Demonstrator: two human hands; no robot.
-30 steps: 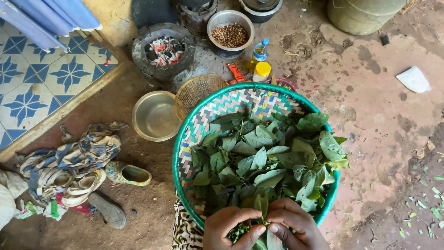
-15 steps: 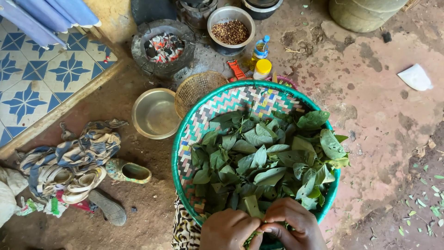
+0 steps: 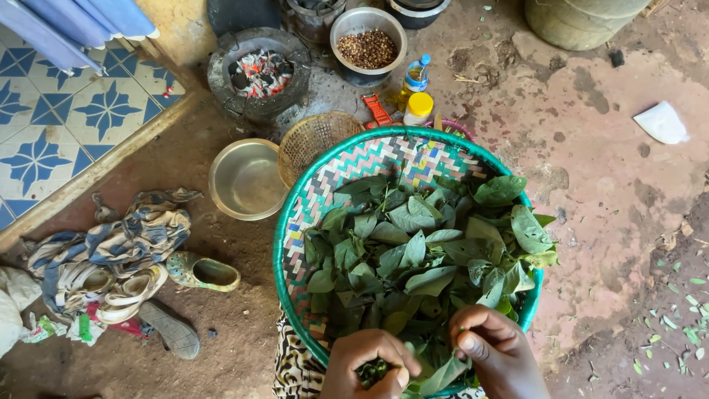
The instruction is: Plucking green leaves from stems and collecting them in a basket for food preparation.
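Green leaves [image 3: 421, 258] fill our woven tray [image 3: 295, 222], which rests on our lap. Our left hand [image 3: 369, 366] pinches a small bunch of leaves at the near rim; our right hand [image 3: 495, 351] grips a leaf stem just beside it. Most of the heap looks unpicked, so we judge the sorting barely begun. Beyond lie a metal bowl [image 3: 244, 177], a small basket [image 3: 314, 137] and a charcoal stove [image 3: 258, 70].

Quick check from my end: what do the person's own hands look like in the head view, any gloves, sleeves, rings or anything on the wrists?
Both hands are bare. The left hand and the right hand show no gloves and no rings on the visible fingers. No sleeve reaches either wrist within the picture, and no watch or bracelet shows. Fingernails are short and unpainted. The frame cuts off just past the wrists, so the forearms are out of view.
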